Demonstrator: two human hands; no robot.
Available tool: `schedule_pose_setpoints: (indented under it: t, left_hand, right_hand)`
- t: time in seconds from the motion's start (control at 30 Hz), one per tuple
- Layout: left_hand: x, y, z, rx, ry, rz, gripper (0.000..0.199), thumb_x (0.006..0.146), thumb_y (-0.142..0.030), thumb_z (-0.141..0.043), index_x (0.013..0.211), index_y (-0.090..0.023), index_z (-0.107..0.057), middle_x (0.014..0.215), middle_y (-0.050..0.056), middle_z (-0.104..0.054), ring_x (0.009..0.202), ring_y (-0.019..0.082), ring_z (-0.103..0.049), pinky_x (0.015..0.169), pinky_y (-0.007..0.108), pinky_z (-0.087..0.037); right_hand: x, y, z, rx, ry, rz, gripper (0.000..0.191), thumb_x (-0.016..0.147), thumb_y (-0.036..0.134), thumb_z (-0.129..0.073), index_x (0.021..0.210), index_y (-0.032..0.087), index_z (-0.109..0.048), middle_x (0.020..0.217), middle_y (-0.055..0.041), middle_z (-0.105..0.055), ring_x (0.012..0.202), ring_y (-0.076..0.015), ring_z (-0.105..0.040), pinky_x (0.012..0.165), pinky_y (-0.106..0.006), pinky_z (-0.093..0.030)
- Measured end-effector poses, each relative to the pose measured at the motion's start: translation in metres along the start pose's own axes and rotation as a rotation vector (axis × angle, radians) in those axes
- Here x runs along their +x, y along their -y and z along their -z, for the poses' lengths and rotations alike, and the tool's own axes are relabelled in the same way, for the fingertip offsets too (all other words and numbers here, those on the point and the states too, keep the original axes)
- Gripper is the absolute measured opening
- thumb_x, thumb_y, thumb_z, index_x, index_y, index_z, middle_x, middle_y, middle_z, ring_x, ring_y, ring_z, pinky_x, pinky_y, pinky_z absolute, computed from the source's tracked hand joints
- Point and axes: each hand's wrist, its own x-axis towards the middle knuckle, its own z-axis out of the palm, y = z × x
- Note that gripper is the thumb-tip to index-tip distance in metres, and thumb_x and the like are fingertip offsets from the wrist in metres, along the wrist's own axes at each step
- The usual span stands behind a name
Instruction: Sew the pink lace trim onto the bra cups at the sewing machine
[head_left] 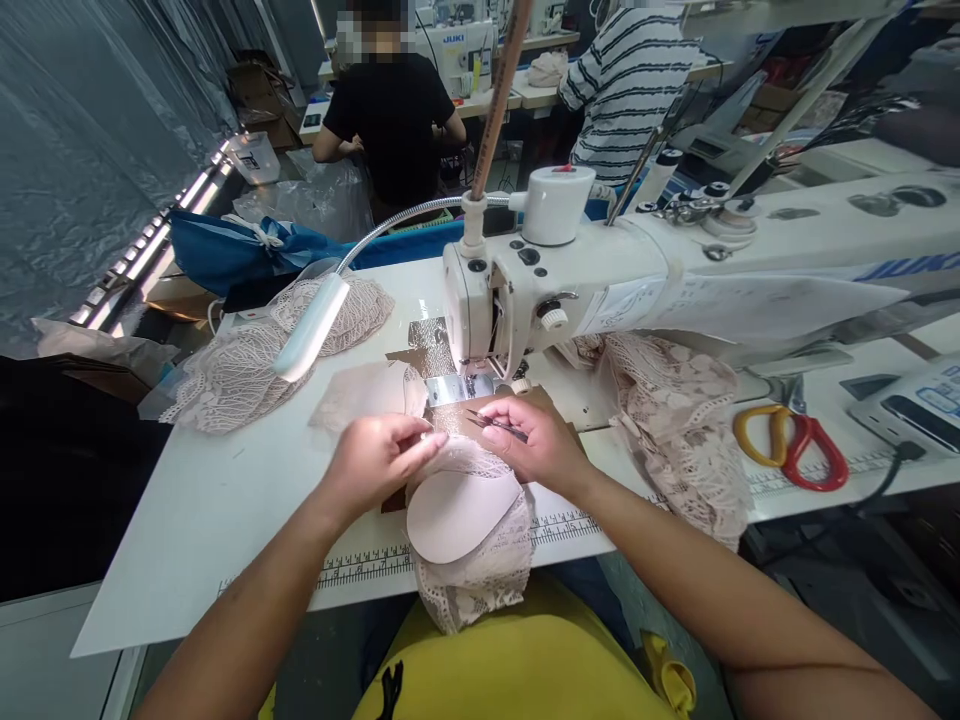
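A pale pink lace piece with a smooth bra cup (459, 515) lies at the table's front edge, its lace hanging over. My left hand (382, 455) pinches the upper edge of this lace piece between thumb and fingers. In my right hand (536, 440) is a small pair of dark tweezers (496, 426), tips pointing left above the lace; they could also be thread snips. Just behind both hands stands the sewing machine (517, 270), its needle area over a metal plate. Another pale cup piece (375, 390) rests left of the needle.
Stacked lace pieces (240, 370) lie at the left under a lamp (311, 325). More lace (675, 420) is heaped right of the needle. Scissors with yellow and red handles (791, 447) rest farther right. A printed ruler (360, 570) runs along the front edge. Two people sit beyond the machine.
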Motion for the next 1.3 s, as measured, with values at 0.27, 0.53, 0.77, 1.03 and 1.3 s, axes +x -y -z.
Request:
schedule_pose_setpoints:
  t: [0.27, 0.53, 0.77, 1.03, 1.3]
  left_hand:
    - [0.055, 0.047, 0.027, 0.105, -0.161, 0.1, 0.054, 0.064, -0.033, -0.068, 0.115, -0.017, -0.064, 0.118, 0.013, -0.064, 0.109, 0.035, -0.057, 0.09, 0.043, -0.044]
    - [0.027, 0.046, 0.014, -0.389, 0.099, 0.125, 0.035, 0.077, -0.049, -0.061, 0.083, -0.015, -0.066, 0.08, 0.005, -0.069, 0.07, 0.02, -0.064, 0.059, 0.027, -0.048]
    - [0.02, 0.04, 0.012, -0.59, 0.179, 0.091, 0.025, 0.076, -0.039, -0.065, 0.08, -0.014, -0.062, 0.074, 0.003, -0.063, 0.069, 0.018, -0.06, 0.062, 0.027, -0.047]
    - [0.017, 0.035, 0.013, -0.24, 0.076, -0.211, 0.029, 0.075, -0.032, -0.066, 0.103, -0.021, -0.067, 0.102, 0.004, -0.068, 0.093, 0.021, -0.061, 0.083, 0.031, -0.047]
    - [0.021, 0.037, 0.006, -0.474, 0.253, 0.02, 0.023, 0.078, -0.038, -0.065, 0.077, -0.015, -0.067, 0.074, 0.001, -0.063, 0.067, 0.014, -0.056, 0.061, 0.024, -0.042]
  right_hand:
    - [-0.004, 0.006, -0.005, -0.573, 0.524, 0.36, 0.021, 0.066, 0.005, -0.058, 0.079, 0.02, -0.065, 0.09, -0.0039, -0.066, 0.066, -0.0143, -0.054, 0.052, -0.023, -0.032]
    - [0.01, 0.016, 0.02, -0.207, 0.281, -0.109, 0.015, 0.083, 0.024, -0.054, 0.091, 0.018, -0.066, 0.092, -0.0073, -0.067, 0.084, -0.0201, -0.06, 0.074, -0.031, -0.045]
    - [0.035, 0.023, -0.028, 0.071, 0.254, -0.193, 0.021, 0.081, 0.036, -0.062, 0.074, 0.017, -0.059, 0.069, 0.0016, -0.053, 0.065, -0.0132, -0.049, 0.061, -0.026, -0.038]
    - [0.031, 0.017, -0.04, 0.265, 0.204, -0.153, 0.018, 0.086, 0.031, -0.058, 0.08, 0.015, -0.061, 0.077, -0.0005, -0.057, 0.074, -0.0142, -0.052, 0.068, -0.027, -0.042]
    - [0.029, 0.009, -0.034, 0.368, 0.142, -0.168, 0.032, 0.087, 0.039, -0.059, 0.11, 0.016, -0.062, 0.095, -0.0053, -0.066, 0.085, -0.0157, -0.06, 0.08, -0.031, -0.048]
